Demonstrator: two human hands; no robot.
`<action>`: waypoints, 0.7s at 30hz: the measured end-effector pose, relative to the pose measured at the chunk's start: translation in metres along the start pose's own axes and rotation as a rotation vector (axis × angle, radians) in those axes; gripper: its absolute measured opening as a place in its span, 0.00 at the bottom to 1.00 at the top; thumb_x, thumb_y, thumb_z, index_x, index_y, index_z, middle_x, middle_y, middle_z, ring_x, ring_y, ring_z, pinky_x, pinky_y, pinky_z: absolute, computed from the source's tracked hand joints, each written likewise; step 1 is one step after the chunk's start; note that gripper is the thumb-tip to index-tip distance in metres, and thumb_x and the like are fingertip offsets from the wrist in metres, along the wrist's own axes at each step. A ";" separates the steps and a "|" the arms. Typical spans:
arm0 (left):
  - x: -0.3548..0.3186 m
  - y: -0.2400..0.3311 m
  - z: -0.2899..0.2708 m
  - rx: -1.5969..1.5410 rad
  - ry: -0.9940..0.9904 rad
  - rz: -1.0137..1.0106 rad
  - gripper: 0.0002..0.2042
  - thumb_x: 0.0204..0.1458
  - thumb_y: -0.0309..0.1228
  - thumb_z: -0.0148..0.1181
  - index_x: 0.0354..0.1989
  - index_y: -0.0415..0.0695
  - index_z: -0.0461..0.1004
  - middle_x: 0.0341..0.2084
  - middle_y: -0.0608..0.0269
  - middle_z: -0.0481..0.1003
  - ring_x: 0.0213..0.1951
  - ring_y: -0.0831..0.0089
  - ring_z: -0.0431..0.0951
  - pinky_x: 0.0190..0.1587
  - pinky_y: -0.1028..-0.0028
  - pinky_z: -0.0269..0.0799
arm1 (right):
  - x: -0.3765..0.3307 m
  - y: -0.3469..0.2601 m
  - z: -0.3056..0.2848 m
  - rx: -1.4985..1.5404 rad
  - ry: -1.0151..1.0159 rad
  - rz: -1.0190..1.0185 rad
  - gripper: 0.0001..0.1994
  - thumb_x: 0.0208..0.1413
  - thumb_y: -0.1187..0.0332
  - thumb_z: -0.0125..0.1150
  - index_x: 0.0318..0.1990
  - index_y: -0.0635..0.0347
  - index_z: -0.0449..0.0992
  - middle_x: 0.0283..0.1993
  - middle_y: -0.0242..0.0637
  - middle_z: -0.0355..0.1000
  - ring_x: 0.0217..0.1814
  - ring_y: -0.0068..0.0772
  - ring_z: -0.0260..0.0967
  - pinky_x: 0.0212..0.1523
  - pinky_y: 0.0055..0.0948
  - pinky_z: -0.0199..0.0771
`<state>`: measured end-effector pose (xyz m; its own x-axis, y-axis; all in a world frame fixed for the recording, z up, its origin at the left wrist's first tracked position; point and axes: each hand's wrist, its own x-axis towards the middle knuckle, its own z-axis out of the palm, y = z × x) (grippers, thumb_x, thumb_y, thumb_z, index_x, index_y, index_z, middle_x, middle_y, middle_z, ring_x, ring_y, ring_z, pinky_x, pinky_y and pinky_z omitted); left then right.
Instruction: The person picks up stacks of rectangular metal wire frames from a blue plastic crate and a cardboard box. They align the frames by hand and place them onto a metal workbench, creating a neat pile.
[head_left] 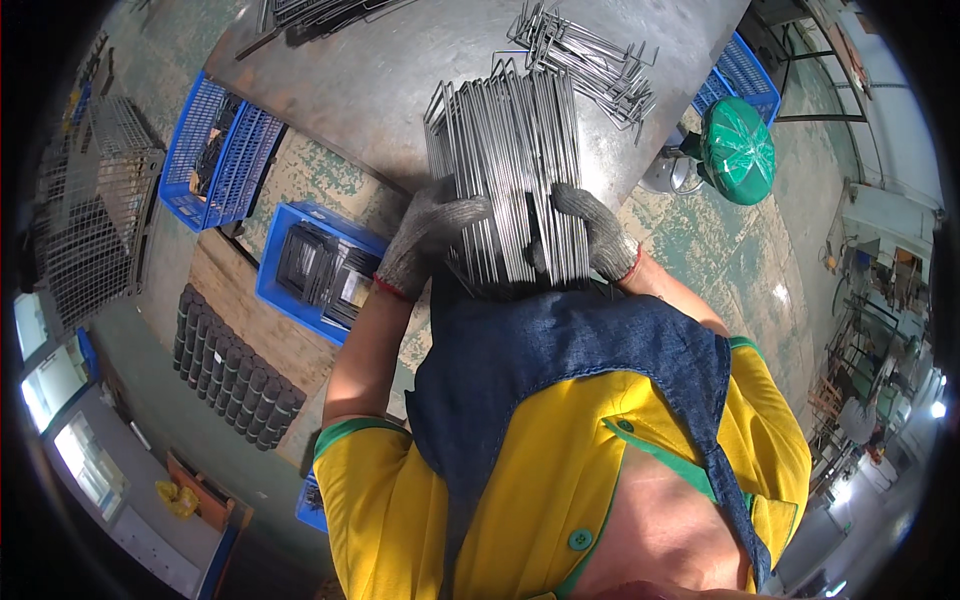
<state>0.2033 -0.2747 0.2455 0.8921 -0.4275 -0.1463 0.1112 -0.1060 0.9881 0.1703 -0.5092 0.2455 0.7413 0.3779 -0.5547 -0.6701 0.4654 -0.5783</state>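
A thick bundle of bent metal wire frames (505,150) stands in front of my body, reaching over the near edge of the metal table (390,100). Around its left side curls my left hand (432,228), in a grey knit glove with the fingers closed on the wires. My right hand (592,225), gloved alike, presses the bundle from the right, its thumb lying over the front wires. Farther back on the tabletop lies a loose heap of similar wire frames (590,65). The lower end of the bundle rests close against my dark blue apron (580,335).
Blue plastic crates (270,265) holding dark flat parts stand on the floor at left. Beside them are rows of dark cylinders (235,375) on a board. A green-covered stool (738,150) stands right of the table, near another blue crate (755,75). More wire pieces (320,15) lie at the far left.
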 end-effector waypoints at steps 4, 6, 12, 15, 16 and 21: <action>0.000 -0.010 -0.001 0.143 -0.012 0.043 0.11 0.49 0.32 0.53 0.37 0.38 0.74 0.30 0.51 0.75 0.33 0.63 0.75 0.36 0.69 0.70 | -0.008 -0.016 0.018 0.365 -0.099 0.163 0.14 0.57 0.66 0.46 0.47 0.65 0.68 0.40 0.43 0.71 0.36 0.37 0.72 0.35 0.38 0.79; -0.001 -0.011 0.000 0.238 -0.015 0.010 0.10 0.49 0.31 0.52 0.37 0.40 0.74 0.31 0.51 0.74 0.34 0.64 0.75 0.37 0.70 0.70 | -0.003 -0.005 0.006 0.311 -0.017 0.107 0.14 0.57 0.67 0.46 0.47 0.65 0.68 0.39 0.44 0.71 0.35 0.38 0.73 0.34 0.38 0.79; -0.002 -0.024 -0.001 -0.216 -0.007 -0.154 0.11 0.50 0.31 0.52 0.41 0.41 0.73 0.31 0.56 0.74 0.35 0.70 0.74 0.38 0.74 0.70 | -0.009 -0.018 0.020 0.371 -0.070 0.164 0.13 0.57 0.68 0.46 0.47 0.65 0.68 0.41 0.43 0.71 0.37 0.36 0.72 0.35 0.38 0.79; -0.001 -0.006 -0.001 -0.302 -0.033 -0.171 0.17 0.46 0.29 0.57 0.44 0.34 0.69 0.34 0.63 0.74 0.34 0.77 0.73 0.38 0.78 0.71 | -0.006 -0.017 0.016 0.403 -0.170 0.172 0.13 0.57 0.68 0.47 0.47 0.65 0.68 0.42 0.43 0.71 0.39 0.35 0.72 0.38 0.38 0.78; -0.002 0.003 0.001 -0.297 -0.012 -0.235 0.15 0.48 0.28 0.55 0.43 0.36 0.70 0.34 0.61 0.74 0.35 0.75 0.74 0.38 0.76 0.70 | -0.004 -0.015 0.012 0.414 -0.216 0.174 0.13 0.57 0.68 0.47 0.47 0.66 0.68 0.42 0.43 0.71 0.40 0.35 0.71 0.39 0.38 0.78; -0.006 -0.017 -0.006 0.059 -0.075 -0.052 0.13 0.49 0.27 0.49 0.43 0.38 0.73 0.36 0.58 0.74 0.35 0.71 0.74 0.39 0.74 0.71 | 0.000 -0.008 0.006 0.384 -0.077 0.159 0.14 0.56 0.69 0.48 0.47 0.65 0.68 0.43 0.42 0.70 0.41 0.35 0.71 0.40 0.37 0.77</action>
<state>0.1986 -0.2645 0.2299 0.8505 -0.4854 -0.2025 0.1284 -0.1818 0.9749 0.1759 -0.5082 0.2542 0.6400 0.5211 -0.5647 -0.7239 0.6553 -0.2157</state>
